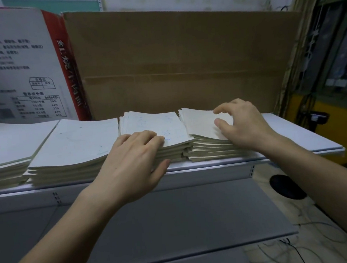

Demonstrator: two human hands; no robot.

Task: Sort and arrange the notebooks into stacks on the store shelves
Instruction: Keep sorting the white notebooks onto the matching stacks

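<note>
Where four notebook stacks sit side by side on the upper shelf [291,131], the left hand [129,161] lies on the third stack [160,126], fingers flat on its cover, thumb at its front edge. The right hand [241,122] grips the near right corner of the fourth stack [198,123]. Left of the left hand lie two larger stacks [77,142]; behind stands cardboard [173,59].

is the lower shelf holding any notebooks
No, the lower shelf is bare grey, and all the notebook stacks sit on the upper shelf.
</note>
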